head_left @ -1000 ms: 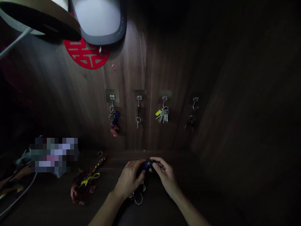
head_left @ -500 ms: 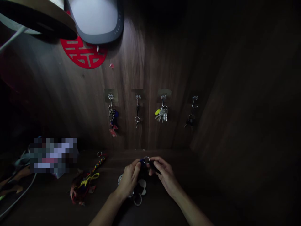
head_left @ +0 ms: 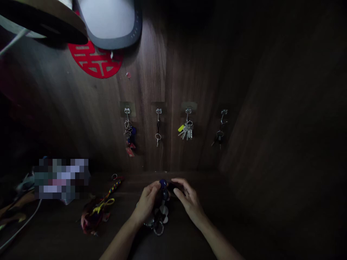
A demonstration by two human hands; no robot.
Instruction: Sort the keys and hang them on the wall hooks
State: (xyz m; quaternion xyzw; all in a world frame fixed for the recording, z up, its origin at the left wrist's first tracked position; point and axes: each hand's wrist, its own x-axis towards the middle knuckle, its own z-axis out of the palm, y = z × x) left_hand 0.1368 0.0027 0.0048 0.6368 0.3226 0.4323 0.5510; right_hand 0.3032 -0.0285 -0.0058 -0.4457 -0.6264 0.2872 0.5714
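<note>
My left hand (head_left: 148, 200) pinches a small round blue key tag (head_left: 163, 183) between thumb and fingers. Opposite it, my right hand (head_left: 189, 202) is closed on a dark, elongated key fob (head_left: 171, 187), whose details are lost in the dim light. The two pieces are close together; whether they are joined cannot be made out. Below the hands, a key ring (head_left: 158, 228) and a pale flower-shaped charm (head_left: 164, 213) lie on the dark wooden surface, partly hidden by my left hand.
Key bunches (head_left: 187, 130) hang from several hooks on the wooden wall. A cord bundle (head_left: 94, 216) lies at left, beside a braided strap (head_left: 115, 186). A cap (head_left: 111, 25) hangs over a red paper cut (head_left: 103, 66). A white cable (head_left: 25, 231) runs at lower left.
The blue tag has turned to show its round face, and the ring above my hands is no longer visible. My right fingers have shifted slightly on the dark fob.
</note>
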